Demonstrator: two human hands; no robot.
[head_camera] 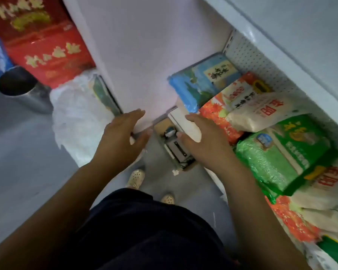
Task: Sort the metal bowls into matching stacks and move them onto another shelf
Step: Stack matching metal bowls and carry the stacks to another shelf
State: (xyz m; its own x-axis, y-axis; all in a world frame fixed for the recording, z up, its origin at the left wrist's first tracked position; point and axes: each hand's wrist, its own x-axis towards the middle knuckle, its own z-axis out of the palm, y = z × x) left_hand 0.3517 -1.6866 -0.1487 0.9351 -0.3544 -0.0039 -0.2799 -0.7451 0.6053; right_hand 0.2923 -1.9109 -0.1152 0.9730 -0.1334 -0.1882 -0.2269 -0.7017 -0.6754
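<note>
Metal bowls nowhere in view, whereabouts impossible to tell; nearest candidate a tall steel vessel on the floor at ten o'clock, too deep to call a bowl with confidence. Fingers of the left hand straight and close together, holding nothing, laid over the bottom corner of a white panel; touching or just above it, cannot tell. Fingers of the right hand also straight, loosely spread, empty, reaching toward twelve o'clock. Between the two hands, down on the grey floor, a small boxy device, too blurred to name. Out at three o'clock a low shelf with a perforated back, packed with rice bags in green, orange, blue and white. At eleven o'clock red cartons, with a white sack just below. Pale shoes at six o'clock. Step in hand, at a guess: reaching forward while looking for the bowls, sorting not yet begun. To do it well: raise the gaze and find the bowls before closing on anything. Keep both palms free. Nest only like sizes, rim inside rim. Carry each stack with one hand beneath and the other steadying the top. Mind the panel corner and the device underfoot.
</note>
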